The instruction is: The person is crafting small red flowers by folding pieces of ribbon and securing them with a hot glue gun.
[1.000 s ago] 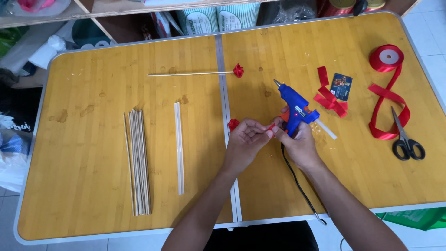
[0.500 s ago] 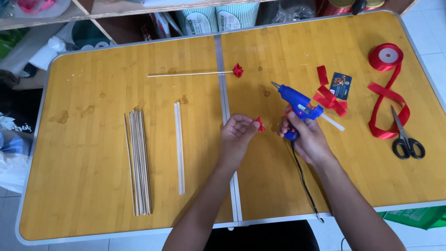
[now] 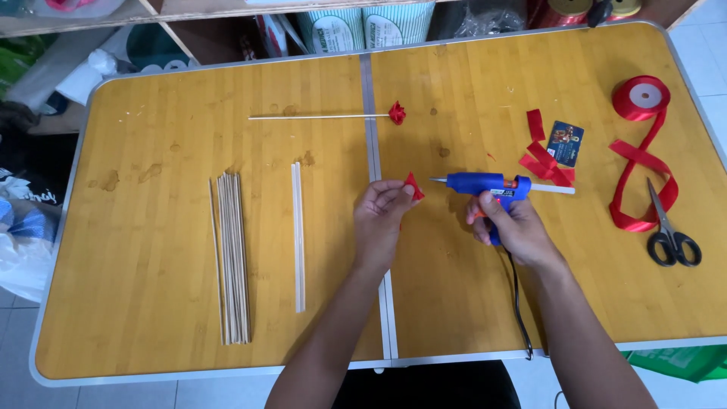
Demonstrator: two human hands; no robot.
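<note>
Item: left hand (image 3: 381, 220) pinching a folded red ribbon piece (image 3: 412, 186), right hand (image 3: 509, 224) gripping blue glue gun (image 3: 485, 184); hazard: nozzle near fingertips, likely burn or misplaced glue

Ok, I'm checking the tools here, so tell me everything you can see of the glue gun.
The glue gun is blue plastic with an orange trigger and a thin metal nozzle pointing left toward the red ribbon piece. A pale glue stick juts from its back. It lies level above the table, its handle gripped by the right hand, a black cord trailing toward the table's near edge.
</note>
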